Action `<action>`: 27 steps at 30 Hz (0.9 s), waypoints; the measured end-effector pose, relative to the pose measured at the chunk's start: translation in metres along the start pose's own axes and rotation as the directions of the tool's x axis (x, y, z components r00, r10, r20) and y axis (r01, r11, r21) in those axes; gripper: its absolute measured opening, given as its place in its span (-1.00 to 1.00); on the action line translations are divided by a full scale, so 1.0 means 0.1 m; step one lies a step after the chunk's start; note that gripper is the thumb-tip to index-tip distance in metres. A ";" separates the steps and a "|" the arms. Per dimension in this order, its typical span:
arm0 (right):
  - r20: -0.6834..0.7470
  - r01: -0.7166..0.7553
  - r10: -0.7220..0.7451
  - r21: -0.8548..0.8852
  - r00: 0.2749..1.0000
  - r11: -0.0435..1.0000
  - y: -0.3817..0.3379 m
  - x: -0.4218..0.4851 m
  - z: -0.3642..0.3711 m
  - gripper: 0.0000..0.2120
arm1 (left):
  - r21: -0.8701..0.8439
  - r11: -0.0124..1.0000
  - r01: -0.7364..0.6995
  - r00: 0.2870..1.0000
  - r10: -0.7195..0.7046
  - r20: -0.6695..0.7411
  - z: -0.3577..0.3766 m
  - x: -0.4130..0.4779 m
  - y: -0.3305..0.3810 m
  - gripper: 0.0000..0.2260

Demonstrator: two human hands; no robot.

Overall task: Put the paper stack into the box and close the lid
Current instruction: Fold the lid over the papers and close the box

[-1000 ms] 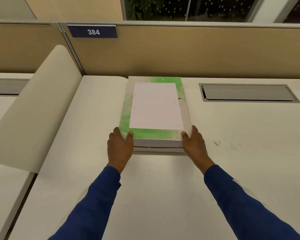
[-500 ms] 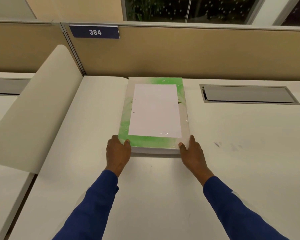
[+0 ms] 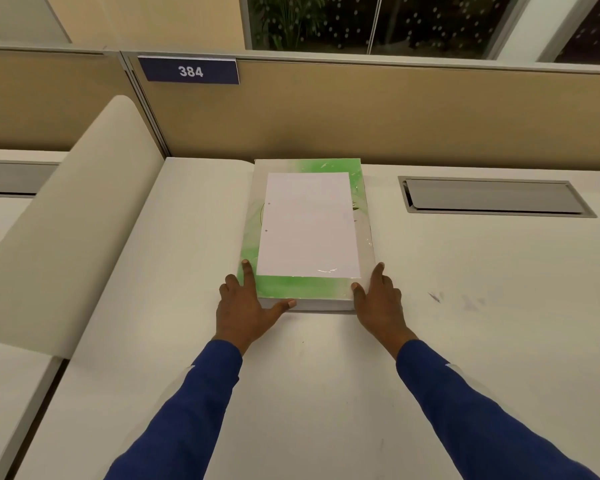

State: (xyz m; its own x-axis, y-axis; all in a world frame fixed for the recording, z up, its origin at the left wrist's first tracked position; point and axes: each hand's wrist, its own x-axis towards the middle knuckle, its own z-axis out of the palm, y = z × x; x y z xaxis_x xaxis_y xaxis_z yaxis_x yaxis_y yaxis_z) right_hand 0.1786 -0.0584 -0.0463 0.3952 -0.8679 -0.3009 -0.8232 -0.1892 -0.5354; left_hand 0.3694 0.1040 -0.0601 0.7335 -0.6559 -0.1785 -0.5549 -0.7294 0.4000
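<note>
Both grips loose: left hand [image 3: 245, 308] and right hand [image 3: 378, 303] splay against one closed box [image 3: 309, 230]; one cable hatch [image 3: 496, 196] sits right on the tabletop [image 3: 465, 341].

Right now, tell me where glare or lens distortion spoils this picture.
Head view: small glare streaks on the box lid's glossy near edge, between left hand and right hand; wide-angle lens bends the partition top; otherwise sharp.

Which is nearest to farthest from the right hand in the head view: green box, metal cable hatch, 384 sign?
From the right hand:
1. Green box: touching, the hand rests on its near right corner.
2. Metal cable hatch: set into the desk, further back and to the right.
3. 384 sign: on the partition, far back and to the left.
</note>
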 end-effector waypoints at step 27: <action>0.057 0.319 -0.338 -0.503 0.940 0.803 -0.72 1.10 -0.34 -0.16 | 0.219 0.975 -0.042 0.992 0.067 -0.109 0.07 0.19 -0.09 0.09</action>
State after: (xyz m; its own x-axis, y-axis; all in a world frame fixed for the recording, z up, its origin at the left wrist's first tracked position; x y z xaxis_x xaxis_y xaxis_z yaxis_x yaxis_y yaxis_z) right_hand 0.2675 -0.1562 -0.0141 0.6724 -0.7255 -0.1468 -0.7402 -0.6599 -0.1292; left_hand 0.3854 0.0971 -0.0735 0.7330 -0.6782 -0.0527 -0.6575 -0.7262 0.2010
